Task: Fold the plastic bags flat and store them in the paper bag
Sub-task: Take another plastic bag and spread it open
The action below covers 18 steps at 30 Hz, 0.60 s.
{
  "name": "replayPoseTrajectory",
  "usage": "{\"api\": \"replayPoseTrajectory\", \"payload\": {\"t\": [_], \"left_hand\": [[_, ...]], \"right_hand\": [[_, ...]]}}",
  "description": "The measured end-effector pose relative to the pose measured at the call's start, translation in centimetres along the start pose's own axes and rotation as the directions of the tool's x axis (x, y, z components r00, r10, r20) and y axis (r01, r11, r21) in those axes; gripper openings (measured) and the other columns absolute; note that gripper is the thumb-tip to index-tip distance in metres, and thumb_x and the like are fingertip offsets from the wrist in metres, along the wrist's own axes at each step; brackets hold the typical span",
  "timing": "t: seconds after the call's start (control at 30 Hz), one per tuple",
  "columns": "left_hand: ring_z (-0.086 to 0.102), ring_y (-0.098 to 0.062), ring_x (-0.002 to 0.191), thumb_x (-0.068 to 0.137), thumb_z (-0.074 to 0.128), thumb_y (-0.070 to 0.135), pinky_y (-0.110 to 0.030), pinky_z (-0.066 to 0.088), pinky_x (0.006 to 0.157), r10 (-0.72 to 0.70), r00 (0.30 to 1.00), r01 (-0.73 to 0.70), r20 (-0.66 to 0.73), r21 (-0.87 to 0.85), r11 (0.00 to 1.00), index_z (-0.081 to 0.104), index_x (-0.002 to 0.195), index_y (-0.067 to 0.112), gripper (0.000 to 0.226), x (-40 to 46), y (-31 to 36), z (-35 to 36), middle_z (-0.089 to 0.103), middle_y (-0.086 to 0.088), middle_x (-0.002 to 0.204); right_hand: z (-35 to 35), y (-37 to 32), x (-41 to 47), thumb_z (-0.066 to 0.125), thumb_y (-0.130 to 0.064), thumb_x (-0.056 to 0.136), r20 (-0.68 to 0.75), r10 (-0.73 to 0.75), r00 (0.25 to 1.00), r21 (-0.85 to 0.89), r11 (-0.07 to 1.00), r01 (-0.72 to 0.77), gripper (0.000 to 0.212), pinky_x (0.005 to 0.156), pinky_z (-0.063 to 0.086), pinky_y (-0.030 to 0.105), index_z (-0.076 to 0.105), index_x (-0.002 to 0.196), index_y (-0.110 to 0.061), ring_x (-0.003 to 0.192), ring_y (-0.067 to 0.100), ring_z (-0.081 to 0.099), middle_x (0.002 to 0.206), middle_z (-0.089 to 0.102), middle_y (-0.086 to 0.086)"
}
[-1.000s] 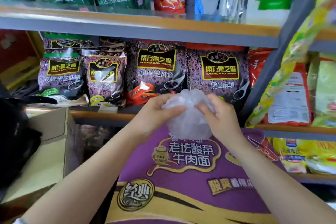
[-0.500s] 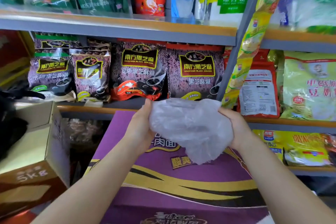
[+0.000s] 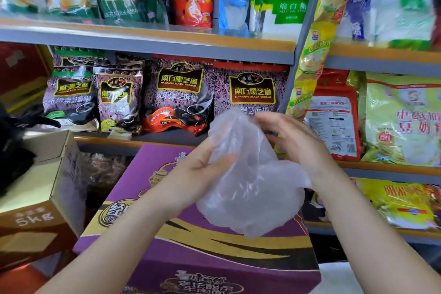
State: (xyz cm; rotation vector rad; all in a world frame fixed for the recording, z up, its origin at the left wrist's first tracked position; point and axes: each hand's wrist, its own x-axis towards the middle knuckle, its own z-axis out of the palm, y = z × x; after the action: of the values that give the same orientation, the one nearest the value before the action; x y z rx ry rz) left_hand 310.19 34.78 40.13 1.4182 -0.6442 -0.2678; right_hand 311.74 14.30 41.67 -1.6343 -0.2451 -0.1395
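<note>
In the middle of the frame a crumpled clear plastic bag [image 3: 250,184] is held up in the air over a purple carton [image 3: 191,253] that fills the lower centre. The left hand [image 3: 198,172] grips the bag's left side, thumb pressed onto the front of the film and fingers curled behind it. The right hand [image 3: 290,137] sits at the bag's upper right with fingers loosely extended; it looks to be touching the top edge of the film, though the blur makes it hard to say whether it pinches anything. The bag's lower part hangs loose and rumpled below both hands. Behind them, in the middle band of the frame, a shelf [image 3: 167,48] carries dark purple snack packets [image 3: 179,98]. At the lower left stands an open brown cardboard box [image 3: 40,198] marked 5kg. On the right side of the frame sit yellow and green packets [image 3: 403,117]
</note>
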Motion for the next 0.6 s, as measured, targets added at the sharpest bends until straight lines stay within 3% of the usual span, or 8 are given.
{"api": "replayPoseTrajectory", "payload": {"t": [0.07, 0.13, 0.2, 0.3, 0.37, 0.5, 0.6], "left_hand": [[0.058, -0.009, 0.113, 0.088, 0.054, 0.025, -0.027, 0.048, 0.093, 0.134, 0.991, -0.132, 0.013, 0.3, 0.945, 0.047, 0.129, 0.034, 0.042, 0.0, 0.3, 0.8, 0.06, 0.015, 0.122], [0.061, -0.016, 0.103, 0.084, 0.055, 0.036, -0.027, 0.046, 0.092, 0.271, 0.962, -0.205, -0.023, 0.593, 0.779, 0.044, 0.13, 0.038, 0.048, 0.0, 0.4, 1.0, 0.063, 0.014, 0.116], [0.064, -0.02, 0.089, 0.075, 0.057, 0.042, -0.031, 0.049, 0.084, 0.322, 0.942, -0.19, -0.097, 0.637, 0.747, 0.05, 0.121, 0.041, 0.047, -0.3, 0.9, 1.2, 0.068, 0.006, 0.101], [0.066, -0.009, 0.079, 0.063, 0.074, 0.032, -0.026, 0.053, 0.075, 0.235, 0.95, -0.144, -0.205, 0.379, 0.914, 0.064, 0.097, 0.032, 0.036, -0.8, 1.5, 1.5, 0.071, 0.007, 0.089], [0.066, -0.013, 0.075, 0.06, 0.078, 0.02, -0.025, 0.054, 0.067, 0.112, 0.975, -0.093, -0.19, 0.109, 0.99, 0.069, 0.091, 0.024, 0.033, -1.2, 1.8, 1.2, 0.072, 0.001, 0.084], [0.068, -0.019, 0.081, 0.047, 0.087, 0.038, -0.028, 0.056, 0.068, 0.001, 0.993, -0.045, -0.117, -0.374, 0.926, 0.073, 0.092, 0.017, 0.052, -2.0, 1.8, 1.0, 0.072, -0.005, 0.09], [0.063, -0.03, 0.1, 0.068, 0.076, 0.028, -0.04, 0.053, 0.083, -0.047, 0.995, 0.002, -0.091, -0.442, 0.897, 0.066, 0.11, 0.01, 0.047, -2.4, 1.8, 1.2, 0.067, -0.015, 0.11]], "right_hand": [[1.8, -2.0, -0.7, 0.055, -0.046, 0.079, 0.108, -0.089, 0.99, -0.195, 0.975, 0.109, 0.037, 0.094, 0.048, 0.033, 0.065, 0.108, -0.026, 0.107, 0.013, 0.062, 0.112, 0.068, -0.003], [3.1, -2.8, -1.3, 0.061, -0.05, 0.073, 0.151, -0.172, 0.973, -0.334, 0.918, 0.214, 0.041, 0.087, 0.048, 0.04, 0.064, 0.103, -0.022, 0.097, 0.019, 0.065, 0.1, 0.07, 0.002], [3.4, -2.9, -1.4, 0.065, -0.037, 0.072, 0.067, -0.195, 0.979, -0.241, 0.948, 0.206, 0.026, 0.078, 0.05, 0.035, 0.066, 0.094, -0.022, 0.084, 0.014, 0.066, 0.087, 0.071, -0.003], [2.2, -2.1, -1.8, 0.062, -0.01, 0.076, 0.032, -0.102, 0.994, 0.136, 0.986, 0.096, 0.016, 0.065, 0.053, 0.024, 0.061, 0.091, -0.015, 0.073, 0.011, 0.065, 0.078, 0.068, -0.003], [1.5, -1.9, -2.2, 0.055, 0.003, 0.083, 0.034, -0.069, 0.997, 0.25, 0.967, 0.058, 0.02, 0.057, 0.053, 0.022, 0.056, 0.091, -0.015, 0.065, 0.011, 0.064, 0.076, 0.066, -0.002], [0.6, -2.1, -2.8, 0.04, 0.012, 0.087, 0.013, -0.059, 0.998, 0.322, 0.945, 0.051, 0.039, 0.054, 0.053, 0.023, 0.058, 0.09, -0.023, 0.062, 0.013, 0.063, 0.081, 0.064, 0.001], [0.2, -2.2, -3.0, 0.043, 0.004, 0.091, -0.09, -0.028, 0.996, 0.306, 0.951, 0.054, 0.032, 0.058, 0.052, 0.022, 0.062, 0.091, -0.022, 0.064, 0.011, 0.064, 0.075, 0.068, -0.003]]}}
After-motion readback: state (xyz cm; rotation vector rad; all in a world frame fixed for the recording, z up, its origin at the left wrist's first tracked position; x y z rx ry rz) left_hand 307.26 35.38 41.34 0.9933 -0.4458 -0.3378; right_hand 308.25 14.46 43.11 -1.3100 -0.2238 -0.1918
